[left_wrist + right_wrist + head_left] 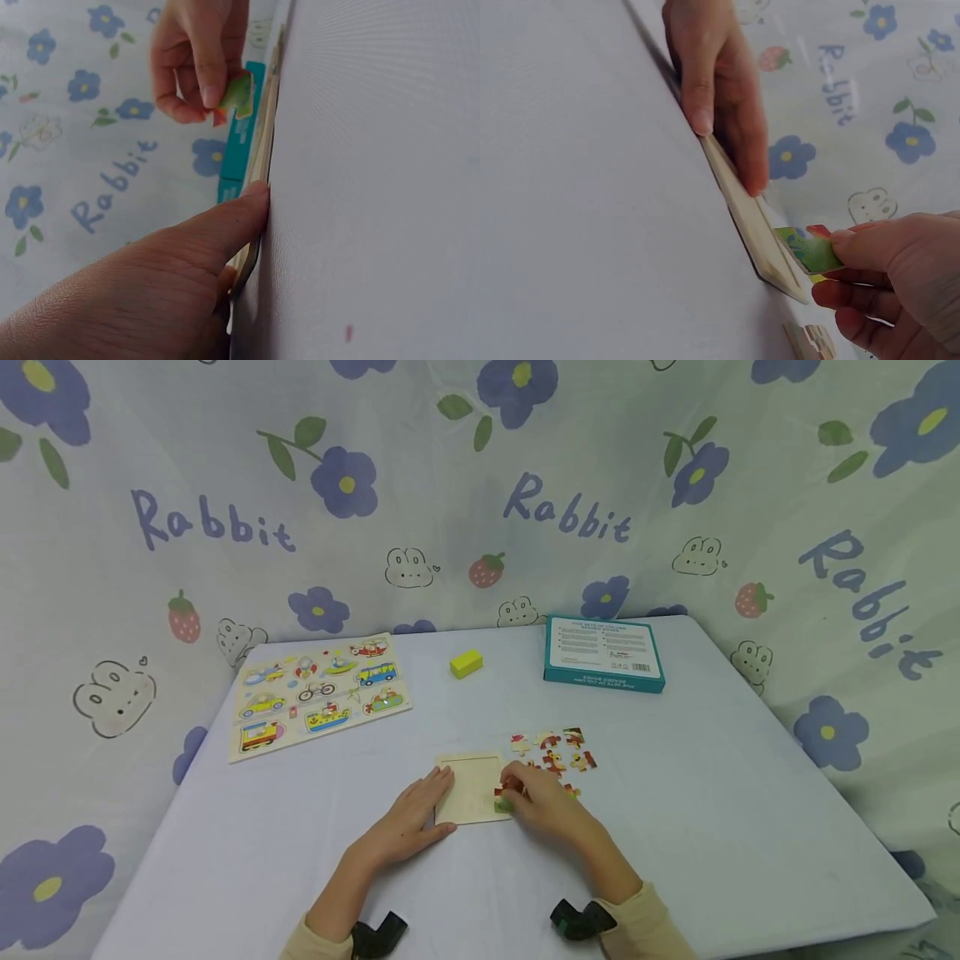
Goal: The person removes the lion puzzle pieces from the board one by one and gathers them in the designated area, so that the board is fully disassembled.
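A shallow wooden puzzle tray (472,785) with a raised rim lies on the white table. My left hand (415,810) rests on its left edge, fingers on the rim and thumb at the near corner. Between thumb and fingers my right hand (547,802) pinches a green and red jigsaw piece (814,251), held just above the tray's right side. In the left wrist view the same jigsaw piece (238,96) hangs from the fingertips. Several loose jigsaw pieces (555,762) lie right of the tray, some partly hidden by the right hand.
A vehicle picture board (321,695) lies at the back left. Behind the tray sits a yellow block (467,664), and a teal and white box (603,654) lies at the back right. A printed curtain (465,493) hangs behind the table.
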### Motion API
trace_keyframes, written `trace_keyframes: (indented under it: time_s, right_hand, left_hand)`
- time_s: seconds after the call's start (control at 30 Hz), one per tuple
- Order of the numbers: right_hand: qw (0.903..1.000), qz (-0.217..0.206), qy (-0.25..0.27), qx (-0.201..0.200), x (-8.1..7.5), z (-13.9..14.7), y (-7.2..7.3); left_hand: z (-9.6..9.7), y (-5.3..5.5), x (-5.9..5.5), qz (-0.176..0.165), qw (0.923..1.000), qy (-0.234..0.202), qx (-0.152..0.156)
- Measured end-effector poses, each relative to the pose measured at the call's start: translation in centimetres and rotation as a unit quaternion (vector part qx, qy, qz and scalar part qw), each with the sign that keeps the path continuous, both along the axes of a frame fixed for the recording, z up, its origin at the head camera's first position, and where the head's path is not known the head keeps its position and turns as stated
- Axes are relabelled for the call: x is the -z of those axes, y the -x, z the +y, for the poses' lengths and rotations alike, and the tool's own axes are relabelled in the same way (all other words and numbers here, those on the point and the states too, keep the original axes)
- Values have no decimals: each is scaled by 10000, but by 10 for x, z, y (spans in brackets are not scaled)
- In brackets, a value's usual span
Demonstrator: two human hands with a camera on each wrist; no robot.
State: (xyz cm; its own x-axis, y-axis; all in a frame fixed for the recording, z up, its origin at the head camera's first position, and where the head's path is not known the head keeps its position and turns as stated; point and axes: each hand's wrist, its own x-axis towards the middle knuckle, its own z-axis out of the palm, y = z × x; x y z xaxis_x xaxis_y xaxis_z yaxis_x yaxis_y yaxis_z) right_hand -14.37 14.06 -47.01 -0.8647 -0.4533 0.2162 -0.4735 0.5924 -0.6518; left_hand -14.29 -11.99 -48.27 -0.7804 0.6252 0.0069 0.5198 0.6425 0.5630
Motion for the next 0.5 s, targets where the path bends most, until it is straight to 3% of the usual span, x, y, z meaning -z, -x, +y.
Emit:
trace_keyframes:
  time_s: [0.37, 0.5]
  right_hand:
    - [9982, 248, -40, 549, -13, 32, 5]
    - [9968, 119, -81, 788, -12, 42, 7]
  left_hand:
    - [1, -1, -2, 31, 10000, -10, 19]
    - [1, 0, -2, 16, 10000, -17, 26]
